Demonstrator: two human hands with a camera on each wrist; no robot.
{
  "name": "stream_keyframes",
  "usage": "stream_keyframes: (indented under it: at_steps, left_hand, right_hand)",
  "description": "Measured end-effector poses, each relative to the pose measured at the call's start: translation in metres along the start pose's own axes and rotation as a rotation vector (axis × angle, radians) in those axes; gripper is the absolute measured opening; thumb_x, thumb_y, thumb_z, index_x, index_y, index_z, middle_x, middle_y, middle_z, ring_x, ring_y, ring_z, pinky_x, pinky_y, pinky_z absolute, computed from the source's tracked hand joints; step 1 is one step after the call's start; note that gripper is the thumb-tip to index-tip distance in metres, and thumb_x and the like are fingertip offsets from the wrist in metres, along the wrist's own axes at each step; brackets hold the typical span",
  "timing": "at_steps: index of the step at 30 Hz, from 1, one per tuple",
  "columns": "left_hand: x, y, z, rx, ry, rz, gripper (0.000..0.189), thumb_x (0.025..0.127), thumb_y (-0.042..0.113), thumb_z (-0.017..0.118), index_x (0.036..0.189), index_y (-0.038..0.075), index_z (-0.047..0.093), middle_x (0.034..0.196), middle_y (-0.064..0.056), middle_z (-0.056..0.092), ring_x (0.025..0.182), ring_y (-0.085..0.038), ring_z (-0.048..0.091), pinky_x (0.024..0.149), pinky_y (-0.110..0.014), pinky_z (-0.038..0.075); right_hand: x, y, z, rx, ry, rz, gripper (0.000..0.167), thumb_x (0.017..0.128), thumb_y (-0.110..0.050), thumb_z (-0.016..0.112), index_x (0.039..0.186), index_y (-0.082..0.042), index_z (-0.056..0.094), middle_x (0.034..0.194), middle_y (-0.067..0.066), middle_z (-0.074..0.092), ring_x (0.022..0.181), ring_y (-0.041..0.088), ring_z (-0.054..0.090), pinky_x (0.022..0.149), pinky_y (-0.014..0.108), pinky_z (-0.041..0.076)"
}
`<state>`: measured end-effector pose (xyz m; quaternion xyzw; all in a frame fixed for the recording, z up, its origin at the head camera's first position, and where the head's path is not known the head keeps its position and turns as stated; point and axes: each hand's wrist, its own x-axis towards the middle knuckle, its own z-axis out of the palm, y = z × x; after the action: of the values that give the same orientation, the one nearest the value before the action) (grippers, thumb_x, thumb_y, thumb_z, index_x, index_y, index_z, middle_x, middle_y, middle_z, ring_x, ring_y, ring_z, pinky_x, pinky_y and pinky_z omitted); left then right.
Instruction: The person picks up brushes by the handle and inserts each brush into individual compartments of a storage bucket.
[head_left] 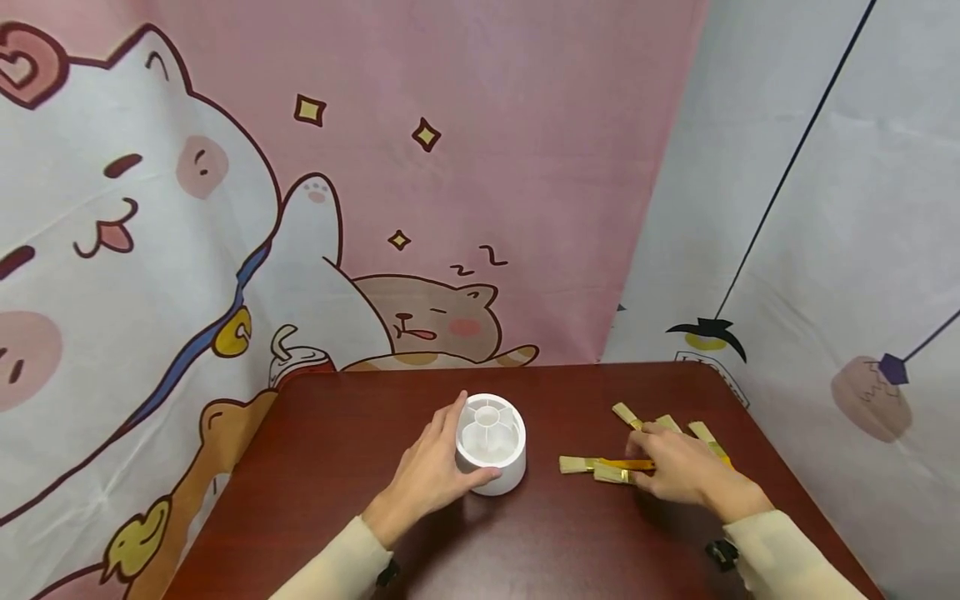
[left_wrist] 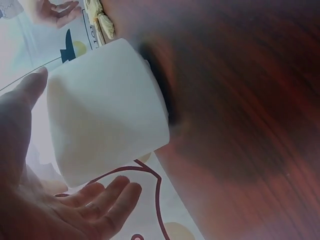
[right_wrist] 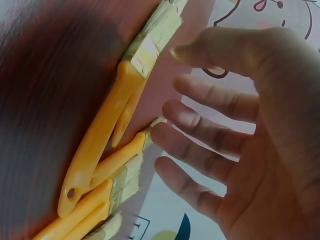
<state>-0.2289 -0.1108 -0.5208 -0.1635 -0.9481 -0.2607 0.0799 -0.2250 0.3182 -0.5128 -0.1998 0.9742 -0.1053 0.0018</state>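
Right of the white divided cup [head_left: 513, 469], brushes [head_left: 576, 464] are lying on the table [head_left: 352, 425] by the right hand [head_left: 681, 467], whose parted, empty fingers are apparently reaching for one, next calling for a pinch, while the left hand [head_left: 429, 472] is bracketing the cup with wide-spread fingers.

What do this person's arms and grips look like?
The long sleeves are plain cream and reach the wrists. The left grip and right grip are bare, without gloves. A small dark piece shows at each wrist, too small to make out.
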Motion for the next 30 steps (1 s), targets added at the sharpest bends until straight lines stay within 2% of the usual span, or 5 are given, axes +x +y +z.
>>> stream_keyframes:
  at_steps: [6, 13, 20, 25, 30]
  left_hand:
    - [0.005, 0.002, -0.003, -0.027, -0.009, 0.004, 0.136, 0.083, 0.071, 0.099, 0.187, 0.025, 0.025, 0.165, -0.011, 0.062, 0.139, -0.032, 0.072, 0.097, -0.058, 0.068]
    - [0.005, 0.001, -0.003, -0.044, -0.016, 0.016, 0.129, 0.084, 0.066, 0.101, 0.183, 0.017, 0.035, 0.16, -0.013, 0.065, 0.136, -0.034, 0.074, 0.103, -0.057, 0.067]
    - [0.001, 0.0, -0.001, -0.06, -0.025, 0.008, 0.126, 0.084, 0.066, 0.101, 0.181, 0.016, 0.037, 0.159, -0.013, 0.066, 0.134, -0.035, 0.075, 0.105, -0.058, 0.066]
    - [0.002, 0.0, 0.001, -0.068, -0.014, 0.013, 0.126, 0.083, 0.065, 0.102, 0.181, 0.015, 0.038, 0.158, -0.013, 0.066, 0.132, -0.036, 0.075, 0.105, -0.058, 0.066]
    - [0.003, 0.0, -0.001, -0.075, -0.014, 0.011, 0.126, 0.083, 0.064, 0.102, 0.181, 0.016, 0.037, 0.158, -0.014, 0.066, 0.132, -0.038, 0.075, 0.105, -0.059, 0.066]
  right_hand:
    - [0.0, 0.008, -0.004, 0.008, -0.074, 0.001, 0.029, 0.09, -0.026, 0.101, 0.101, -0.027, 0.074, 0.103, -0.009, 0.065, 0.085, 0.005, 0.053, 0.073, 0.032, 0.05]
    - [0.0, 0.011, 0.004, 0.03, -0.081, 0.017, 0.03, 0.091, -0.024, 0.102, 0.1, -0.029, 0.074, 0.099, -0.011, 0.066, 0.085, 0.004, 0.055, 0.071, 0.033, 0.05]
    - [-0.001, 0.015, 0.015, 0.111, -0.12, 0.0, 0.027, 0.095, -0.016, 0.098, 0.1, -0.026, 0.073, 0.086, -0.015, 0.066, 0.076, -0.001, 0.053, 0.066, 0.027, 0.047]
    - [0.0, 0.017, 0.017, 0.152, -0.135, -0.003, 0.028, 0.095, -0.013, 0.097, 0.102, -0.024, 0.072, 0.088, -0.014, 0.068, 0.076, -0.001, 0.056, 0.066, 0.027, 0.049]
    - [0.001, 0.02, 0.017, 0.174, -0.142, -0.044, 0.029, 0.094, -0.011, 0.097, 0.103, -0.023, 0.072, 0.09, -0.012, 0.068, 0.079, 0.0, 0.058, 0.069, 0.027, 0.051]
